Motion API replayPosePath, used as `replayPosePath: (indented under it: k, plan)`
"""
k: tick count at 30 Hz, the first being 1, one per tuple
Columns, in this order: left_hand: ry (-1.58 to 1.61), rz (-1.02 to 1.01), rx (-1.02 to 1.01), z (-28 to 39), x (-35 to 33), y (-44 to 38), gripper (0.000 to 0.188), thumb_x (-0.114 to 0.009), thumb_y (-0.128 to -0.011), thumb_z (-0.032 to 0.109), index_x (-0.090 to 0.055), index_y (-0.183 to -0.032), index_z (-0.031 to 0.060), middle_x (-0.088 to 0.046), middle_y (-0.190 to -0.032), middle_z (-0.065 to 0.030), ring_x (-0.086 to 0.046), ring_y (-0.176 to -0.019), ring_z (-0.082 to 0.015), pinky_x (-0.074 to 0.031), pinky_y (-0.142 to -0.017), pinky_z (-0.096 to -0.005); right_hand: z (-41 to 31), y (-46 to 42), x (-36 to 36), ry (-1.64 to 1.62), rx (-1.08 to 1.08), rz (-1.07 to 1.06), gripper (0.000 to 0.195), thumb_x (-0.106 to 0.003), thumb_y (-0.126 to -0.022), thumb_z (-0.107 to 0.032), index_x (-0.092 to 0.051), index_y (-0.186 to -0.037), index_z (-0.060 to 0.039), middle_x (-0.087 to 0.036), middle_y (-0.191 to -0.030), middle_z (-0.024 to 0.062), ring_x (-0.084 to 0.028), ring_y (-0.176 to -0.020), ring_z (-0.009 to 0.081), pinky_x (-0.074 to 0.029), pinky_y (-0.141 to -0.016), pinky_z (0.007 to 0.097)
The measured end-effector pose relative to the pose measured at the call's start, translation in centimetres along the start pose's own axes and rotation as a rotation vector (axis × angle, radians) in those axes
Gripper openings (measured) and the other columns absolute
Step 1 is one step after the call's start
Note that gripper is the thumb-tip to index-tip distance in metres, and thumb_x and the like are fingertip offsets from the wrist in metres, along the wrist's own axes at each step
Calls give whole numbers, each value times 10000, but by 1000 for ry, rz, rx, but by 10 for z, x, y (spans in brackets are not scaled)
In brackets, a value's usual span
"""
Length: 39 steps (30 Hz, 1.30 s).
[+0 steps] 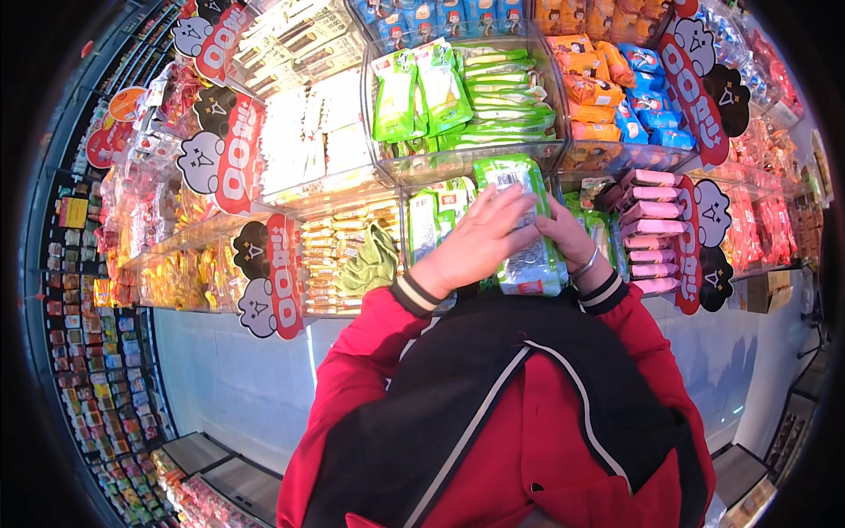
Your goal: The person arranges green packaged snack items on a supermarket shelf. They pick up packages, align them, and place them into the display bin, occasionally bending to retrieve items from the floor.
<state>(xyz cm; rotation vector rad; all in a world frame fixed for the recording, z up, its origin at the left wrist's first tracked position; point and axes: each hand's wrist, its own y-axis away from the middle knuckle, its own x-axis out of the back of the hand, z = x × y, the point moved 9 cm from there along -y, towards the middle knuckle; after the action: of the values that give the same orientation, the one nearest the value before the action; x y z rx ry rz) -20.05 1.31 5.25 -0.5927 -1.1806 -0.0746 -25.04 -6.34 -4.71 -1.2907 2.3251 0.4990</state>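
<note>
A bundle of green-and-white snack pouches point(531, 267) is held upright in front of my apron. Across its printed face, near a barcode, lies my left hand point(478, 234) with the fingers spread on the plastic. From the other side my right hand point(568, 231) grips the bundle's edge, its thumb towards the front; a bracelet circles that wrist. Behind the bundle, a transparent bin point(469, 152) contains more green pouches point(422, 92), two of them standing on top and others stacked flat. Similar pouches point(432, 214) stand in the lower bin beside my left hand.
A green cloth point(371, 261) rests on gold-wrapped snacks point(323, 231) at the left. Pink packets point(653, 228) are stacked at the right, below orange packs point(591, 86) and blue packs point(653, 109). Red cartoon signs point(241, 155) stick out between bins. Shelving point(99, 369) lines the far left.
</note>
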Motion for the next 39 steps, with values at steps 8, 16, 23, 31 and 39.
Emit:
replayPosePath:
  k: [8,16,23,31,39]
  plan:
    - [807,512,553,-51,-13,39,563,-368,-638,-169,-547,-1141,9,-381,-1342,-135,-362,-1243,-223,-348,-956,-282,13,-8,1,-119,-62,129,504,-536,-819,-29,-368,-1294,-41,-549,-1126,60,-553,-969,139,-449,-847,278]
    - [1394,724,819,-69,-51,45,660,-546,-784,-1,-230,-1364,-21,-293,-1379,-177,-341,-1246,-240,-275,-1036,-319,11,-8,-17,93,-33,114,558,-582,-831,-120,-312,-1312,-33,-506,-1167,76,-501,-1038,152,-406,-904,293]
    - [935,660,695,-75,-40,33,633,-497,-787,-63,-237,-1361,-6,-361,-1315,-134,-369,-1197,-183,-322,-988,-284,-12,-11,-19,291,61,111,642,-627,-786,-78,-282,-1324,-24,-476,-1197,89,-473,-1073,135,-393,-915,284]
    - [870,659,658,-93,-13,-9,608,-519,-779,74,-287,-1333,-17,-325,-1347,-210,-322,-1262,-309,-243,-1053,-349,-61,-32,-14,423,187,227,618,-664,-708,-36,-374,-1252,-4,-556,-1079,78,-558,-945,152,-466,-814,276]
    - [696,715,609,-132,19,-62,485,-508,-797,116,-399,-1232,-68,-345,-1324,-253,-329,-1243,-368,-255,-1049,-381,-133,-91,6,773,445,355,643,-700,-662,-64,-399,-1225,11,-590,-1029,112,-583,-899,162,-486,-764,281]
